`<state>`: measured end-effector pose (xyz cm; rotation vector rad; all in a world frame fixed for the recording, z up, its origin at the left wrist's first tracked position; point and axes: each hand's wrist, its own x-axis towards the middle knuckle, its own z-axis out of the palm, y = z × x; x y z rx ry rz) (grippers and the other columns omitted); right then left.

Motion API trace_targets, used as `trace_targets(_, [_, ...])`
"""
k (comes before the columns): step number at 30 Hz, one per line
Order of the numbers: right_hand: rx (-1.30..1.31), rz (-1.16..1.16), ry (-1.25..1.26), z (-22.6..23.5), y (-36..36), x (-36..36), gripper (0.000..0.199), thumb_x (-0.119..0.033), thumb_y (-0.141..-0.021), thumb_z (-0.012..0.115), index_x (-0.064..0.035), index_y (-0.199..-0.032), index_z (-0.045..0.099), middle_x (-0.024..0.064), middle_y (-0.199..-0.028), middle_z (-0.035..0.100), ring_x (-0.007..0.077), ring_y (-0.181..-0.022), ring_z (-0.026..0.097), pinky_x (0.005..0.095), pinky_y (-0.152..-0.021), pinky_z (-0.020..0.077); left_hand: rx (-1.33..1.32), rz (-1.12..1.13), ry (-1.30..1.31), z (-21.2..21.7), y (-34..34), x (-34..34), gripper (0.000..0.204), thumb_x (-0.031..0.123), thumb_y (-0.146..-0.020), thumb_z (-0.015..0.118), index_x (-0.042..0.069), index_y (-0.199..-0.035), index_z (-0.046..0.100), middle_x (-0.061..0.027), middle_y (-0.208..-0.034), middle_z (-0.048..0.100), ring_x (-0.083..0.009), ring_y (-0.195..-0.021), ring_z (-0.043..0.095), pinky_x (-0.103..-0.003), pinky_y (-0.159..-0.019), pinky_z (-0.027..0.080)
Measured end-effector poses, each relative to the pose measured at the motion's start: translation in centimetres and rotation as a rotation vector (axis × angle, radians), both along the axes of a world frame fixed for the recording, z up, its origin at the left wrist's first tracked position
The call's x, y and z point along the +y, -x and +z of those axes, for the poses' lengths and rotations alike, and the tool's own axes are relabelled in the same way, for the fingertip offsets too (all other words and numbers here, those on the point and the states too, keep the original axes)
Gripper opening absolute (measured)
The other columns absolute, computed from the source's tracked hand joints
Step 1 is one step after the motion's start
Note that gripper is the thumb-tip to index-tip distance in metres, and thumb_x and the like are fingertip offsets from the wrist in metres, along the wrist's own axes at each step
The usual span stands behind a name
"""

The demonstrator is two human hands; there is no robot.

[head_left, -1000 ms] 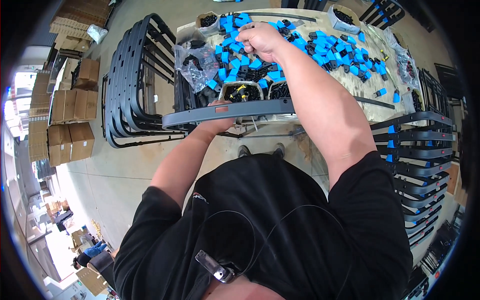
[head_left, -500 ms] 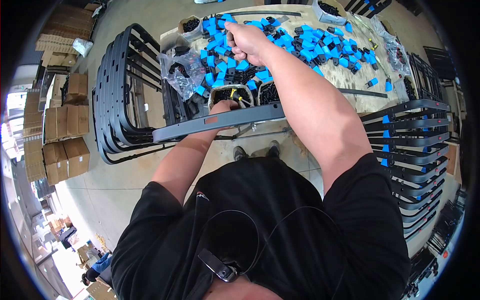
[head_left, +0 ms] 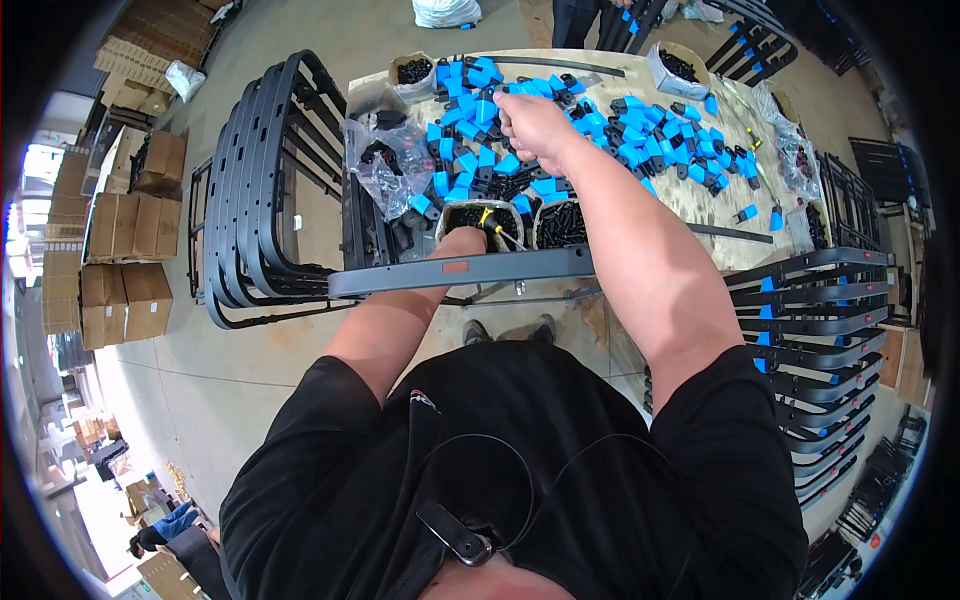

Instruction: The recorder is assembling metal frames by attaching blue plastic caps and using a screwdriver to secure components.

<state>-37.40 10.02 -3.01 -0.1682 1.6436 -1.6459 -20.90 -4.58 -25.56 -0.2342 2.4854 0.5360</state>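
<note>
My right hand (head_left: 540, 132) reaches over a pile of blue and black plastic pieces (head_left: 640, 132) on the table. Its fingers are closed, with the thumb and forefinger on one blue and black plastic piece (head_left: 487, 107). My left hand (head_left: 465, 241) dips into a box of small black parts (head_left: 462, 217) at the table's near edge, its fingers hidden inside. Beside it a yellow-handled screwdriver (head_left: 489, 221) leans in the same box. A long dark metal bar (head_left: 530, 265) crosses in front of me, over my left forearm.
Dark metal frames (head_left: 250, 180) stand at the left, and more frames (head_left: 820, 350) are stacked at the right. A second box of black parts (head_left: 561, 224) sits beside the first. A clear plastic bag (head_left: 390, 170) lies on the table. Another person (head_left: 575, 22) stands beyond the table.
My right hand has drawn slightly nearer over the pile, now at a blue and black piece. My left hand stays in the box. The view has shifted, bringing the person beyond the table into sight.
</note>
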Motion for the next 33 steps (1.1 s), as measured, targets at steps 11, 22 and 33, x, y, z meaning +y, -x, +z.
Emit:
trace_targets(11, [0.301, 0.074, -0.261, -1.8, 0.3, -0.1, 0.047, -0.04, -0.1, 0.058, -0.0012, -0.124, 0.068, 0.0137, -0.098, 0.07, 0.0247, -0.086, 0.064, 0.041, -0.077, 0.0504, 0.02, 0.059, 0.114, 4.7, -0.3, 2.2, 0.029, 0.024, -0.088, 0.058, 0.003, -0.1, 0.074, -0.0221, -0.108, 0.072, -0.0401, -0.104, 0.069, -0.049, -0.091, 0.055])
trace_targets(22, [0.517, 0.108, -0.327, -2.2, 0.2, 0.0, 0.048, -0.041, -0.098, 0.059, -0.0012, -0.121, 0.071, 0.0213, -0.121, 0.07, 0.0345, -0.113, 0.066, 0.0425, -0.096, 0.0497, 0.081, 0.165, -0.032, 3.1, -1.9, 0.8, 0.029, 0.019, -0.081, 0.068, 0.003, -0.104, 0.076, -0.0213, -0.107, 0.073, -0.0395, -0.103, 0.07, -0.045, -0.09, 0.057])
trace_targets(33, [0.334, 0.105, -0.267, -1.2, 0.5, 0.1, 0.045, -0.038, -0.1, 0.058, -0.001, -0.125, 0.066, 0.0118, -0.098, 0.069, 0.0229, -0.082, 0.061, 0.0396, -0.072, 0.0494, -0.122, 0.731, -1.09, 16.5, -10.6, 2.0, 0.013, 0.006, -0.095, 0.067, -0.002, -0.105, 0.064, -0.0069, -0.08, 0.065, -0.0128, -0.065, 0.062, -0.026, -0.056, 0.05])
